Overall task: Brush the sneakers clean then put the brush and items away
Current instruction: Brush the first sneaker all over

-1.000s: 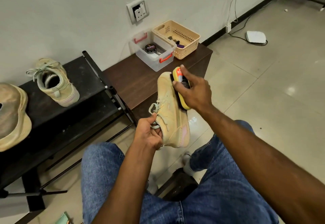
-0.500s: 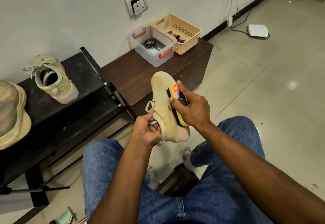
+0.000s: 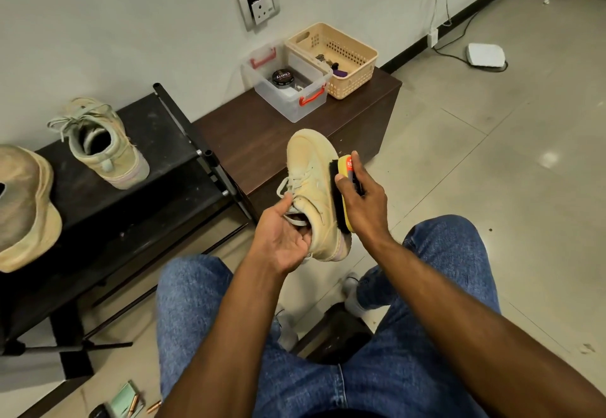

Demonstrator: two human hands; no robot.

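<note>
Fingers of the left hand (image 3: 282, 237) curl inside the sneaker (image 3: 316, 194); right hand (image 3: 362, 202) grips brush (image 3: 342, 201) against it.

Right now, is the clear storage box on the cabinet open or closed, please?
Open: the clear box has no lid on; the polish tin shows inside.

Tan sneaker (image 3: 311, 188) held toe-up, just in front of dark worktop (image 3: 262, 135); yellow black-bristled brush (image 3: 342, 194) against its right side. Second sneaker (image 3: 105, 145) upright, left of worktop.
</note>
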